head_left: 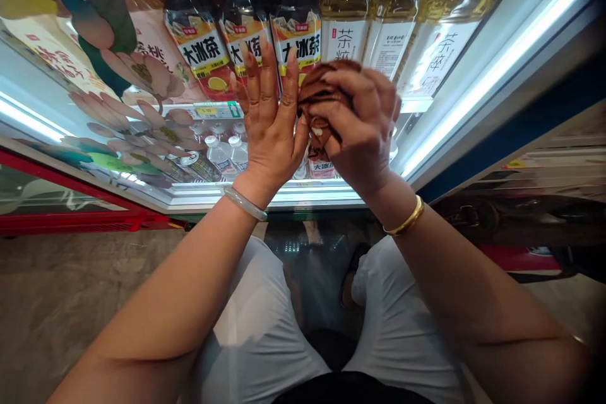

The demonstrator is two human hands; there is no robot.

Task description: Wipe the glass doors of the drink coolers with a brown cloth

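the right hand [362, 132] is closed around a crumpled brown cloth [322, 85], holding it against the glass door [478, 31] of a lit drinks cooler, near the middle of the pane. the cloth bunches out above and to the left of the fingers, and a gold bangle [404, 219] sits on that wrist. just beside it, the left hand [269, 126] is spread wide and flat, fingers pointing up, palm laid on or very close to the glass; whether it truly touches cannot be told. it holds nothing. a pale bangle [245, 202] circles the left wrist. the thumb side of the left hand is just beside the cloth.

behind the glass, along the upper shelf, stand dark tea bottles with orange labels [203, 53] on the left and pale yellow tea bottles with white labels [392, 19] on the right. lower down, behind the hands, small clear water bottles [220, 154] stand on the next shelf. a pink flower sticker [142, 69] covers the left part of the door. a bright light strip [497, 63] runs down the door's right edge. below, white trousers [255, 328] and a grey floor [57, 290] show
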